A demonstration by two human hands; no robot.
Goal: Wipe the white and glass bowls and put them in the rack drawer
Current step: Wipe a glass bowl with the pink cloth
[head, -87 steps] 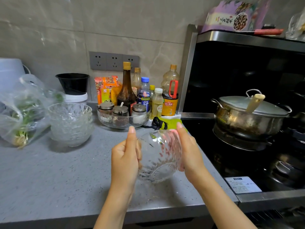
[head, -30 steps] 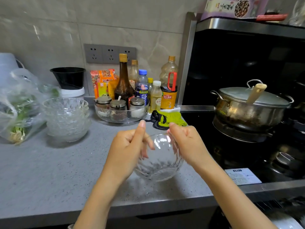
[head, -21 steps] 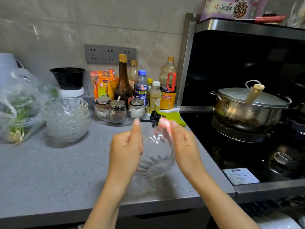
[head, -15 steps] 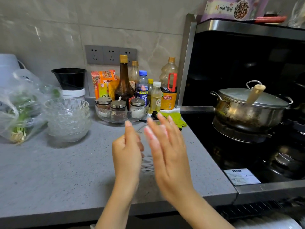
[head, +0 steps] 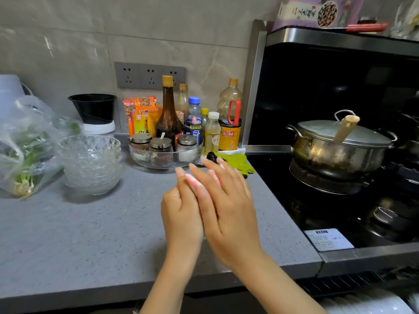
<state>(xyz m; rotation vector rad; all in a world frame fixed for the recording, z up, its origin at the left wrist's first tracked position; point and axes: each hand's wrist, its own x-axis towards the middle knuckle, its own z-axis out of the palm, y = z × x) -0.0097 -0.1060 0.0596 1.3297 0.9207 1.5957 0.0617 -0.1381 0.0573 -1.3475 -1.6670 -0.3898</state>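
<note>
My left hand (head: 181, 214) and my right hand (head: 226, 207) are held together above the grey counter (head: 95, 241), near its front edge. The right hand lies flat with straight fingers, partly covering the left. The left hand has its thumb up and fingers curled round the glass bowl, which is almost wholly hidden between the palms. A stack of several glass bowls (head: 90, 164) stands at the left of the counter. Below the counter at bottom right, the rack drawer (head: 340, 285) shows wire and white dishes (head: 367, 302).
A clear tray of spice jars (head: 163, 152) and sauce bottles (head: 169, 116) stand at the back. A green cloth (head: 235, 162) lies beside the hob. A lidded steel pot (head: 337, 146) sits on the stove at right. A bag of greens (head: 25, 150) is at far left.
The glass bowl was turned between both hands. The right hand has swung across in front of the bowl and the left hand, so the bowl is now hidden.
</note>
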